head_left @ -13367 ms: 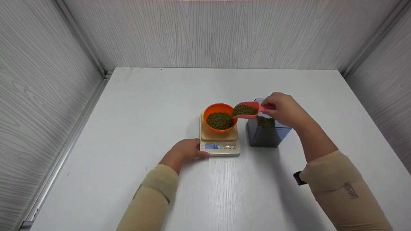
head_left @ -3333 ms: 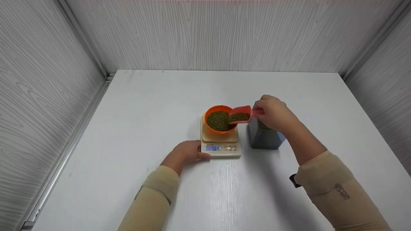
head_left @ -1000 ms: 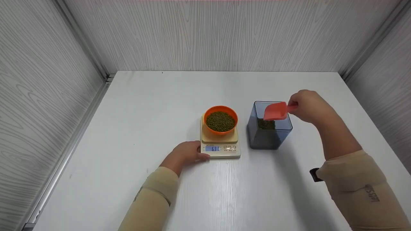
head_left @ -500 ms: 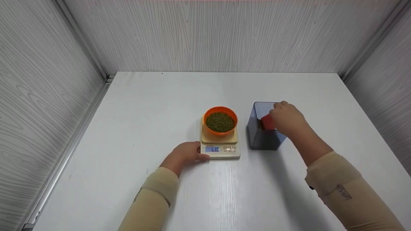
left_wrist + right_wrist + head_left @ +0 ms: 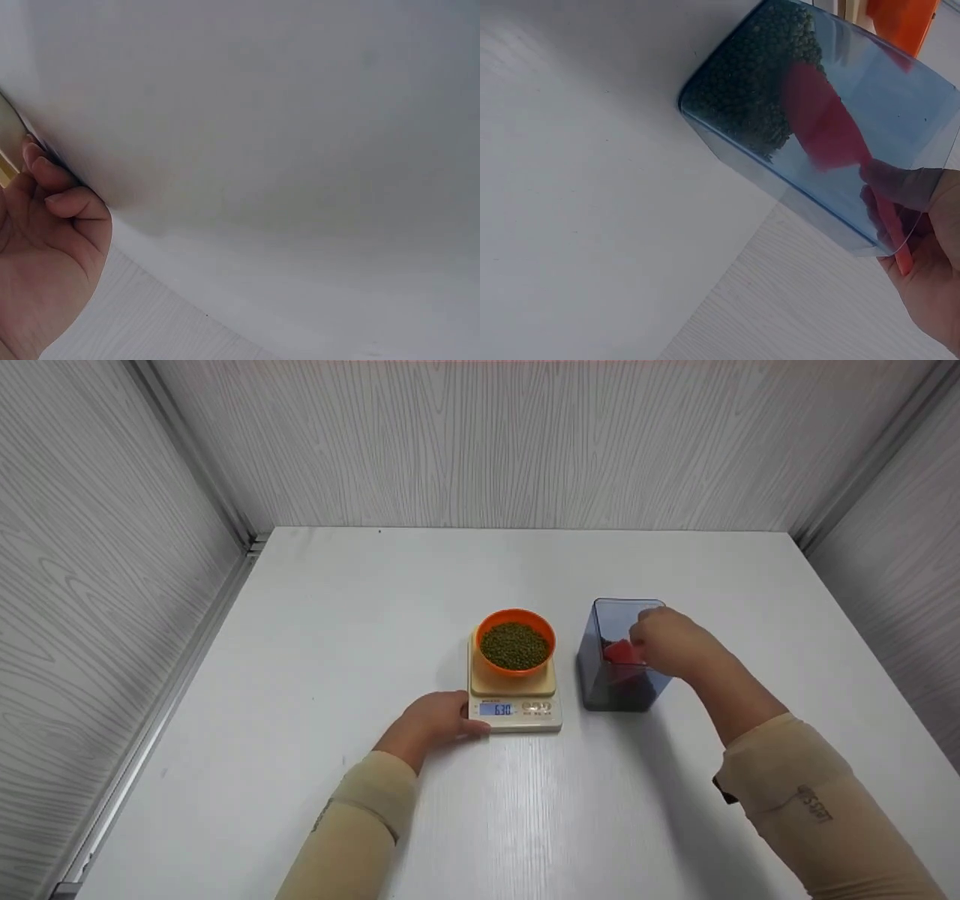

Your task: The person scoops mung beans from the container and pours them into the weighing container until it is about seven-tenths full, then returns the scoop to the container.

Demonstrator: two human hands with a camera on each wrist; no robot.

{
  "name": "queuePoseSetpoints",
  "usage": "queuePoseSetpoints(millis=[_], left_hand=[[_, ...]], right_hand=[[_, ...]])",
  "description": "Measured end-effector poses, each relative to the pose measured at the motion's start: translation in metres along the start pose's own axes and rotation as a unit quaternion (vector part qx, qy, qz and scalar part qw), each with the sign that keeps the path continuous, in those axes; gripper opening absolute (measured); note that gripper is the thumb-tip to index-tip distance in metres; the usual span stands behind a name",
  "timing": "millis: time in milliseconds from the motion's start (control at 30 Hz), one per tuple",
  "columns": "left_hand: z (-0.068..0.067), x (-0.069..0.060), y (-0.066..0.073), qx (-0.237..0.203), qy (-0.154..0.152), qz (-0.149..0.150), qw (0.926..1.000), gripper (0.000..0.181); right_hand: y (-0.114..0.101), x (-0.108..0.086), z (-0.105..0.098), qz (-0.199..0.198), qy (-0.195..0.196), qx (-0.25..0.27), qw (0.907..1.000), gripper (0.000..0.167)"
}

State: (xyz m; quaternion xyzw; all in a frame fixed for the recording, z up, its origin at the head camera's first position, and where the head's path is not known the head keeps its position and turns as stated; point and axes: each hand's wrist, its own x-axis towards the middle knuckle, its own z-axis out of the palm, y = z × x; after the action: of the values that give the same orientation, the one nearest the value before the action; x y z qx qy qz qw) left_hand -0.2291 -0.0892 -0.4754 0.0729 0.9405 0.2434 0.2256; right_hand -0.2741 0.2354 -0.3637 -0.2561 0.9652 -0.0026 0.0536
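In the head view, my left hand (image 5: 441, 715) holds the lower left corner of a cream kitchen scale (image 5: 512, 721), thumb along its front edge. Its curled fingers (image 5: 75, 204) meet the scale's side in the left wrist view. An orange bowl (image 5: 553, 648) of small green mung beans (image 5: 514, 645) stands on the scale, whose display appears to read 630. My right hand (image 5: 675, 642) pinches the handle of a red scoop (image 5: 821, 116), reaching into a clear bluish container (image 5: 595, 679). The scoop's blade is down at the mung beans (image 5: 750, 82) inside, seen through the wall.
The white tabletop (image 5: 360, 607) carries the scale, with the container standing just to its right, a narrow gap between. Grey wood-grain panels (image 5: 480, 442) enclose the back and both sides.
The scoop tipped mung beans into the bowl, and the reading rose from about 466 to 630. My right hand then moved back over the container and lowered the scoop inside. The left hand stayed put.
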Motion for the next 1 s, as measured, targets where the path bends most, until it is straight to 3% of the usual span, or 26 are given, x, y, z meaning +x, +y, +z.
queuePoseSetpoints(millis=[300, 633, 1000], left_hand=[[0.001, 0.0, 0.0, -0.01, 0.002, -0.001, 0.9999, 0.044], [0.001, 0.0, 0.0, -0.005, -0.003, -0.003, 1.0, 0.044], [-0.002, -0.004, 0.001, -0.001, -0.001, 0.009, 1.0, 0.043]], right_hand=[[0.008, -0.001, 0.006, 0.0, -0.017, 0.088, 0.996, 0.011], [0.009, 0.0, 0.007, 0.007, -0.023, 0.114, 0.9932, 0.012], [0.015, -0.007, -0.002, -0.022, 0.005, 0.13, 0.9913, 0.012]])
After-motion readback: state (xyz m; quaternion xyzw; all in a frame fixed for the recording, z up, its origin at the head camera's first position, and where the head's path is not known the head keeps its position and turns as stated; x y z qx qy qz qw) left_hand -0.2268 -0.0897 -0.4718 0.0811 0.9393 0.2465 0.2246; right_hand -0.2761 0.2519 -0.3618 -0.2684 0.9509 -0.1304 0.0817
